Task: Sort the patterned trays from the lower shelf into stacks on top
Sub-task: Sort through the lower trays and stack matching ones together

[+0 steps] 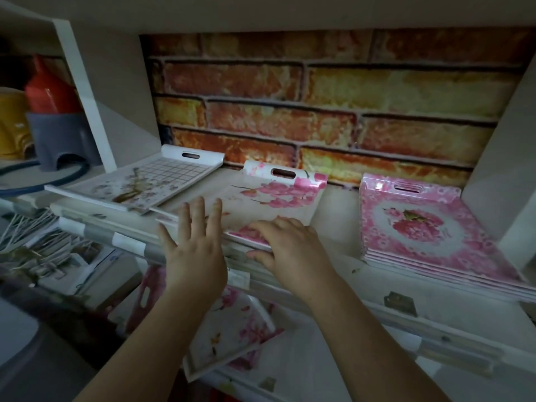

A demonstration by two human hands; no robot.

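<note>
On the top shelf (336, 216) lie three groups of trays. A grid-and-flower tray (139, 181) sits at the left, a pink blossom tray stack (278, 195) in the middle, and a stack of pink rose trays (420, 227) at the right. My right hand (284, 242) grips the front edge of the blossom stack, fingers on top and thumb below. My left hand (194, 242) hovers with spread fingers over that stack's left front corner. More blossom trays (232, 332) lie on the lower shelf beneath my arms.
A brick-pattern wall (319, 105) backs the shelf. White side panels close it left and right. At the far left stand a yellow container (11, 123), a red item and a grey holder (58, 137) with a blue hose. White sticks (32, 227) lie lower left.
</note>
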